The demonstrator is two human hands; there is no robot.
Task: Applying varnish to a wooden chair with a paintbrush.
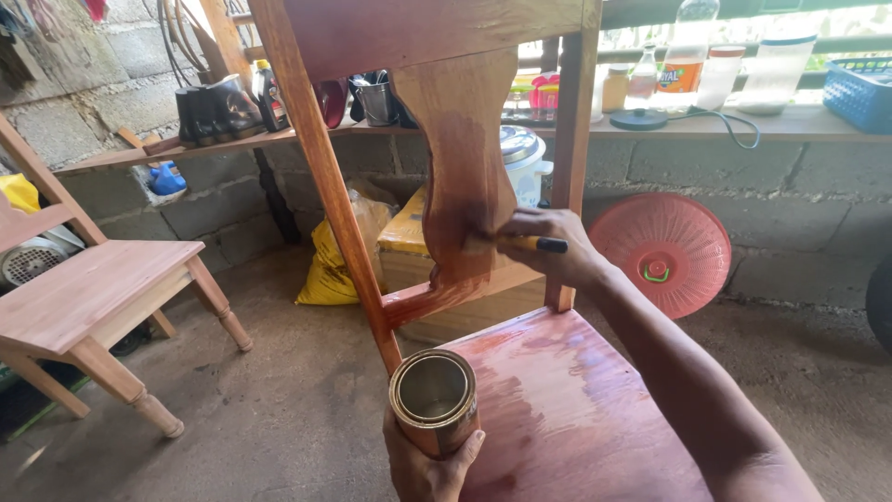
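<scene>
Left hand point(429, 465): nearest the camera, at the bottom edge, wrapped from below around a small open metal tin point(434, 402); the tin stands upright, its mouth facing up, just off the front left corner of the chair seat.
Tin: its inside looks dull and grey; how much liquid is in it cannot be told.
Chair seat point(576, 409): a flat wooden panel, glossy and reddish with wet stain, streaky where lighter patches show through.
Right hand point(556, 244): reaching across the seat, fingers closed around a brush point(520, 244) with a yellow and black handle; the bristle end lies against the lower part of the back splat.
Back splat point(465, 158): the shaped middle board of the chair point(321, 167); its lower half is dark and wet, its upper part paler.
Doing it well, as a judgement: strokes along the grain, a lightly loaded brush, and runs smoothed at the lower rail point(437, 297), where stain seems to pool.
Unstained chair point(93, 288): to the left, well apart, in bare pale wood.
Yellow sack point(327, 270): on the floor behind the chair, by a cardboard box.
Red round cover point(671, 251): leaning on the block wall.
Shelf point(650, 125): farthest, holding bottles, jars and a blue basket.
</scene>
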